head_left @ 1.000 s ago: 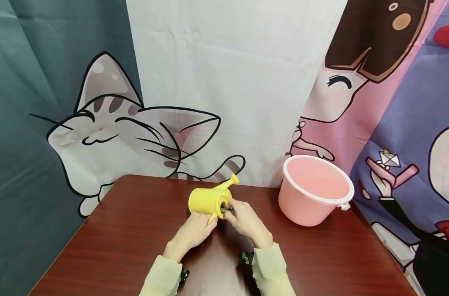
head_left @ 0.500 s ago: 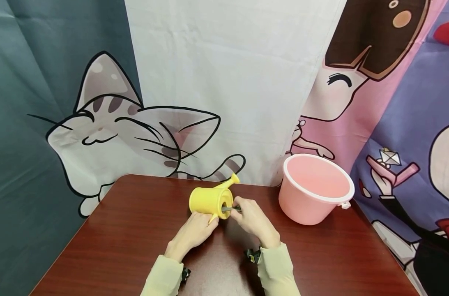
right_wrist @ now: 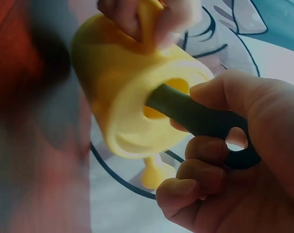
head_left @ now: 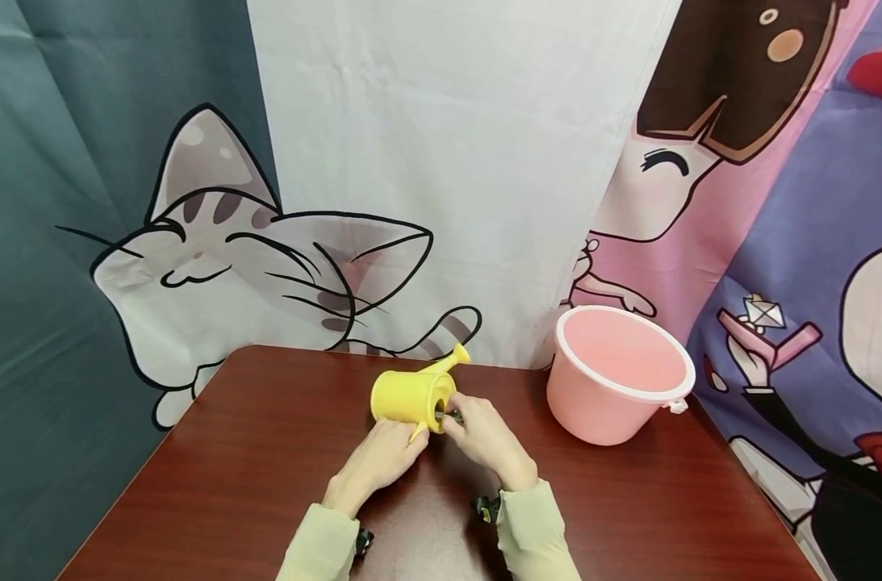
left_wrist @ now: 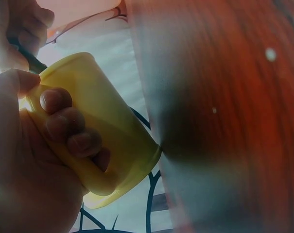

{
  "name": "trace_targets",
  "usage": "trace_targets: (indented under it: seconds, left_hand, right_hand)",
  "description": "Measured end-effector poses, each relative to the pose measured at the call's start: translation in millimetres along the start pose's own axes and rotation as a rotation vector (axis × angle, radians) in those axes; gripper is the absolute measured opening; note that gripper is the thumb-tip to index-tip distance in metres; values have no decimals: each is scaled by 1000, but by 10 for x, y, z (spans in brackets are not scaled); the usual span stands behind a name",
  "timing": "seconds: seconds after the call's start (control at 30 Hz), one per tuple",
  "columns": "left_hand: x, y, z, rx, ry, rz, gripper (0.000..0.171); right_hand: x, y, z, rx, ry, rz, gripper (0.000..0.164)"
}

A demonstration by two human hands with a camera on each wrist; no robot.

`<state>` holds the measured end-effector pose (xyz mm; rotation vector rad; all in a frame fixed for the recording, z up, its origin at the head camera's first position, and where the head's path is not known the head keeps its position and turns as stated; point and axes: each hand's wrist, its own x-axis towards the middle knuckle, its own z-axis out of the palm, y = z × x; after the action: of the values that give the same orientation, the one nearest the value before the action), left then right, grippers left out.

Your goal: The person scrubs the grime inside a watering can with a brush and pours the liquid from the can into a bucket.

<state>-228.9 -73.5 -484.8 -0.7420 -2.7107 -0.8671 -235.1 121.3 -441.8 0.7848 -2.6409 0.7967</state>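
A yellow watering can (head_left: 400, 395) lies tipped on its side, its round opening turned to the right and its spout pointing up and back. My left hand (head_left: 382, 453) grips the can's handle; the left wrist view shows the fingers (left_wrist: 64, 121) curled round it. In my right hand (head_left: 487, 436) is a dark green tool handle (right_wrist: 200, 116) with a ring hole at its end, pinched between thumb and fingers. The tool's front part goes into the can's opening (right_wrist: 178, 86), so its far end is hidden and its kind unclear.
On the right of the brown wooden table (head_left: 215, 484) stands a pink bucket (head_left: 593, 403) with a white rim. A printed cloth (head_left: 441, 161) with cartoon figures hangs right behind the table's back edge.
My right hand drew the tool partly out to the right, baring a grey stretch, then pushed it back into the can. My left hand and the can stay nearly still.
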Motion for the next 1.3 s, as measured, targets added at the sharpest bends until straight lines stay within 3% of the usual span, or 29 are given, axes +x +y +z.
trace_targets:
  seconds: [0.23, 0.53, 0.97, 1.3]
  left_hand:
    - [-13, 5, -2, -7, 1, -1, 44]
    - [50, 5, -46, -5, 15, 12, 44]
    - [-48, -50, 5, -41, -12, -31, 43]
    - [-8, -37, -14, -43, -13, -12, 43]
  right_hand:
    - [12, 1, 140, 31, -27, 13, 4]
    - [51, 69, 140, 30, 5, 15, 6]
    - [-47, 50, 65, 49, -14, 38, 10]
    - [-51, 34, -92, 44, -34, 67, 6]
